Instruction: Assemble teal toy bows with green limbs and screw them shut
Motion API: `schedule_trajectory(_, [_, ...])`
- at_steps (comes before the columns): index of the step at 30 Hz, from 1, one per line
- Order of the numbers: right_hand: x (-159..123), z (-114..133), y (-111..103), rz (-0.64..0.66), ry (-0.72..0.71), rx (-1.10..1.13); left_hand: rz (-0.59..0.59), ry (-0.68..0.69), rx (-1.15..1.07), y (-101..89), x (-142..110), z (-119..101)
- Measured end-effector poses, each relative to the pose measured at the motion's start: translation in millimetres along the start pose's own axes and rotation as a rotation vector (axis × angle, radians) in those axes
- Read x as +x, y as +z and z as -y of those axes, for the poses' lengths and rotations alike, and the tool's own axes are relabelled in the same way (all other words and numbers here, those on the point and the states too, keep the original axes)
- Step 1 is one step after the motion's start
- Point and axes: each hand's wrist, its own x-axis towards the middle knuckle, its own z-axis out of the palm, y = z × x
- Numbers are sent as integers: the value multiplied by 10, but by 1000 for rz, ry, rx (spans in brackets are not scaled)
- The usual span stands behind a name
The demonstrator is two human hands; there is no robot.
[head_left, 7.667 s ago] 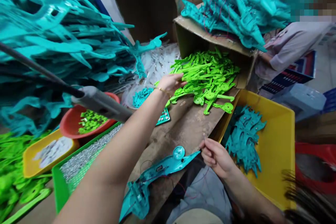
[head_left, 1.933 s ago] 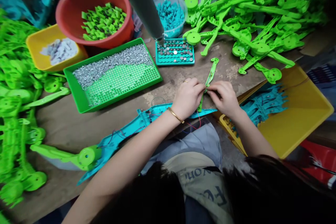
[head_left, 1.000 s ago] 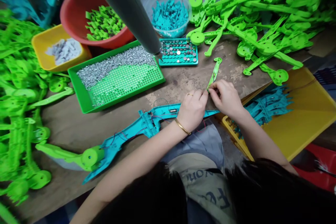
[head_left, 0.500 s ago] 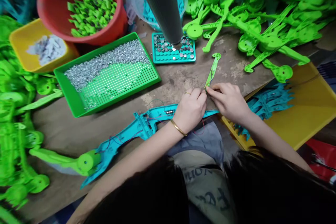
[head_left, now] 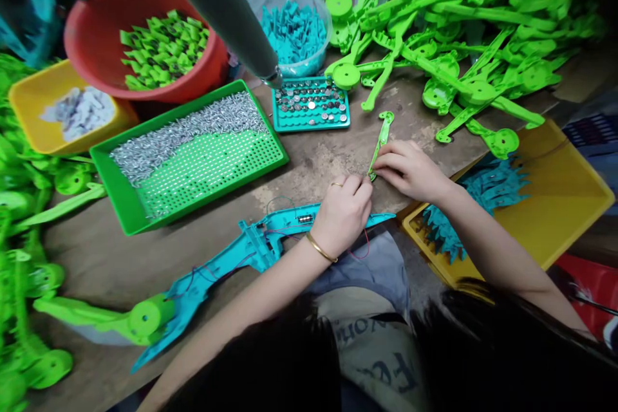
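Observation:
A narrow bright-green plastic arm (head_left: 383,133) lies on the table, its hooked end pointing away from me. My left hand (head_left: 342,214), with a gold bangle at the wrist, is closed at the near end of this arm. From the right, my right hand (head_left: 411,170) pinches the same near end, thumb and fingers close together. Whatever small detail sits between the fingertips is hidden. Under my left wrist runs a long blue plastic shell (head_left: 224,264) with thin wires and a small metallic part inside. A green limb with a round disc (head_left: 146,318) joins its left end.
A green perforated tray (head_left: 203,167) holds many screws. Behind it stand a red bowl (head_left: 80,45) of green pieces and a yellow bin (head_left: 26,103). A blue tray (head_left: 294,122) holds button-like discs under a grey pole (head_left: 222,6). Green arms (head_left: 463,71) pile up right; a yellow crate (head_left: 541,206) holds blue parts.
The view has shifted a little, so the table's things sit lower and further left. My right fingers have moved slightly up along the green arm; my left hand stays at its near end.

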Motion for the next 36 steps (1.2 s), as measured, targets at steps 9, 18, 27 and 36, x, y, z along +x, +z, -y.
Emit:
schedule_trajectory(9, [100, -115, -208, 148, -100, -191, 41, -21, -48, -14, 2, 6])
schedule_trajectory(18, [443, -57, -453, 427, -314, -327, 51, -14, -40, 2, 8, 15])
schedule_trajectory(27, [499, -70, -483, 486, -377, -340, 68, -27, -60, -15, 12, 7])
schedule_trajectory(36, [494, -104, -498, 488, -417, -306, 85, -33, -54, -15, 18, -2])
